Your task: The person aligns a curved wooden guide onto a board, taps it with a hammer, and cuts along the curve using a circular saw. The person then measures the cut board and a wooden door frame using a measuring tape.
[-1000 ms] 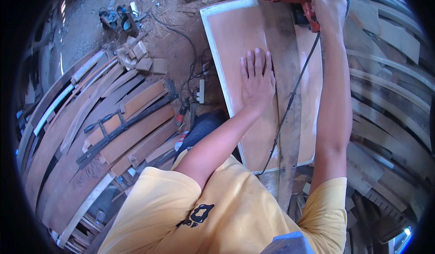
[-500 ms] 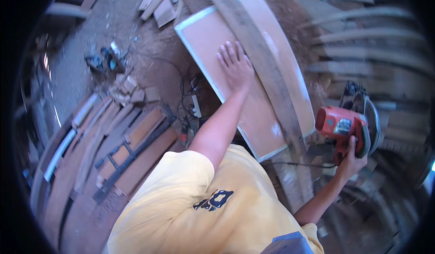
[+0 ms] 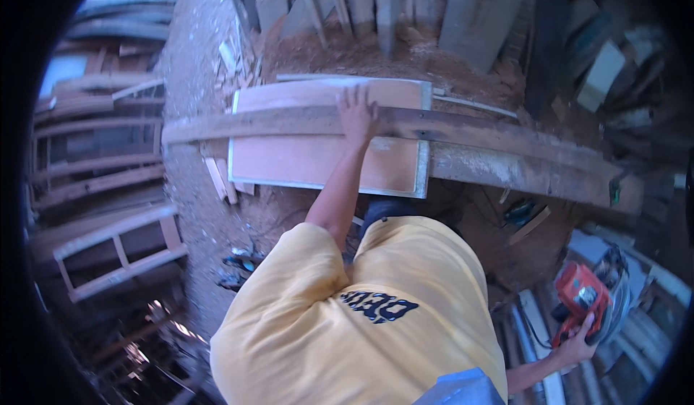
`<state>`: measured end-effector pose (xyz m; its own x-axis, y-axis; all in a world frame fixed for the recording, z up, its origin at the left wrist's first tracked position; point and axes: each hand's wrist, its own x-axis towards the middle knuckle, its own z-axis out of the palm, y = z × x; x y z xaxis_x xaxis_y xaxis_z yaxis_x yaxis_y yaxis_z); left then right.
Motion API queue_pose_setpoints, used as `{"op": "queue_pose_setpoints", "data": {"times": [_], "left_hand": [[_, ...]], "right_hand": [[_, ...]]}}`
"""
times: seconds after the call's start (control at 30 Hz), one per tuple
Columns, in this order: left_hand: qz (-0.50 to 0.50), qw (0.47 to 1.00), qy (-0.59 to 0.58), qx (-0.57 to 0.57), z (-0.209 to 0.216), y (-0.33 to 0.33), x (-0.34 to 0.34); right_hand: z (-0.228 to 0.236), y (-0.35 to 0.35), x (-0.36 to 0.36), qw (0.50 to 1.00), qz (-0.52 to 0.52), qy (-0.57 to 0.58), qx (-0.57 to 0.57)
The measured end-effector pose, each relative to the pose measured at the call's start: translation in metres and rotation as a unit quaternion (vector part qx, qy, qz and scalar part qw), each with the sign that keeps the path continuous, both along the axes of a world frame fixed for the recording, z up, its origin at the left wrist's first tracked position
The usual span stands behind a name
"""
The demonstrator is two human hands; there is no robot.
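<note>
A long wooden plank (image 3: 275, 123) lies left to right across a light-brown panel (image 3: 289, 165) with a pale border. My left hand (image 3: 356, 119), its fingers apart, is over the plank, and the fingertips reach past the plank's far edge above the panel. Whether the palm presses down is hard to tell. Off to the lower right, well away from the panel, my right hand (image 3: 577, 347) grips a red circular saw (image 3: 582, 289) by its handle. The saw's blade side is blurred.
A wider board (image 3: 491, 168) extends right under the plank. Upright boards (image 3: 387, 11) lean at the back. A dark power tool (image 3: 522, 211) lies on the ground to the right, another (image 3: 238, 269) at lower left. Wooden frames (image 3: 119, 253) are stacked at the left.
My view has turned, so the panel and plank now run left to right instead of slanting. My left hand has shifted from the panel onto the plank. The saw is still in my right hand.
</note>
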<state>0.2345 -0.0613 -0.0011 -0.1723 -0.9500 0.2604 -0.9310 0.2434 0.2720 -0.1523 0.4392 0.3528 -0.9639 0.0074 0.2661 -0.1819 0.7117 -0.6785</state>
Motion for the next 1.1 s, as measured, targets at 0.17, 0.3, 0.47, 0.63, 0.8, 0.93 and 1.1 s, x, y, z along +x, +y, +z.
{"op": "queue_pose_setpoints", "data": {"times": [0.17, 0.3, 0.47, 0.63, 0.8, 0.93, 1.1], "left_hand": [[-0.173, 0.964, -0.182, 0.087, -0.017, -0.056, -0.073], [-0.173, 0.936, -0.232, 0.198, -0.004, -0.066, -0.089], [-0.183, 0.902, -0.272, 0.281, 0.009, -0.095, -0.115], [-0.062, 0.926, -0.339, 0.157, 0.019, -0.071, -0.167], [-0.419, 0.891, -0.173, 0.026, 0.051, 0.061, -0.321], [-0.487, 0.864, -0.117, 0.054, 0.062, 0.156, -0.432], [-0.441, 0.886, -0.142, 0.023, 0.039, 0.176, -0.476]], "right_hand": [[0.002, 0.132, 0.032, 0.988, -0.154, -0.014, -0.027], [-0.027, 0.216, 0.043, 0.964, -0.253, -0.062, -0.058], [-0.022, 0.253, 0.021, 0.906, -0.396, -0.147, 0.026], [-0.069, 0.296, -0.027, 0.862, -0.432, -0.265, 0.024], [-0.214, 0.367, -0.055, 0.842, -0.378, -0.373, -0.099], [-0.314, 0.321, -0.102, 0.927, -0.238, -0.273, -0.097], [-0.458, 0.326, -0.171, 0.944, -0.157, -0.283, 0.071]]}}
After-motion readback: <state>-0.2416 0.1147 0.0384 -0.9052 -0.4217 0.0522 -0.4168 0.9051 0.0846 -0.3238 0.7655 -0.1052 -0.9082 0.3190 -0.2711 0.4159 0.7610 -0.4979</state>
